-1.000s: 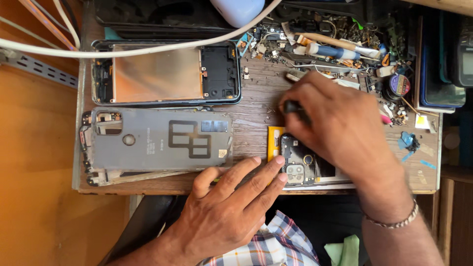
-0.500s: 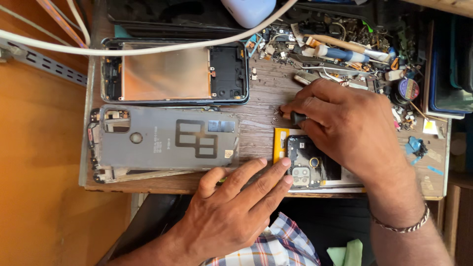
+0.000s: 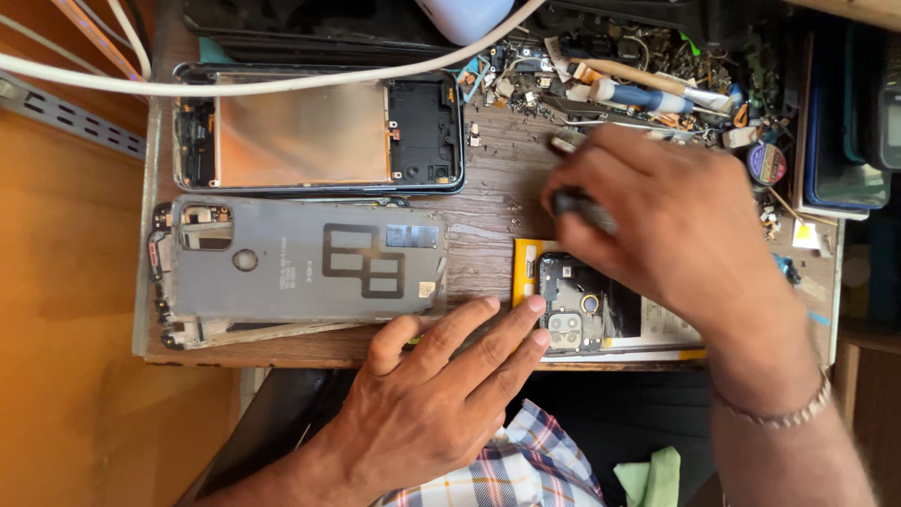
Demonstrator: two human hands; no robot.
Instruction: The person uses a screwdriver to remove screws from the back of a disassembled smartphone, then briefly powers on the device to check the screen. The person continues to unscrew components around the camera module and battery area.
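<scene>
Phone repair is well into the stripping-down stage, judging by what lies on the small wooden bench (image 3: 488, 216). One opened phone (image 3: 587, 314) sits at the near edge of the bench on a yellow-edged card (image 3: 657, 329), its back already off, so the camera block and dark inner board are bare. Left of that phone lies a grey back cover (image 3: 300, 258), face down, resting over a thin frame. Beyond the cover, further from the person, lies a second phone body (image 3: 319, 131) with a coppery plate showing — also stripped of its back.

The right hand (image 3: 676, 225) hangs over the far end of the opened phone, fingers closed together around a small dark tool (image 3: 582, 208); the tool is blurred and its tip is hidden, so whether it touches a screw or the board cannot be told. The left hand (image 3: 441, 394) lies flat with fingers spread and straight, holding nothing, its fingertips pressed against the phone's left edge as if to steady it.

So the opening seems done — what looks left is the work inside: the board is in place, and nothing from it has been lifted out that I can make out. Tiny dark specks, probably screws (image 3: 511, 211), lie on the wood just beyond the phone. Past the right hand, at the bench's far side, is a heap of spare parts and tools (image 3: 648, 75). A white cable (image 3: 235, 84) crosses above the coppery phone body.
</scene>
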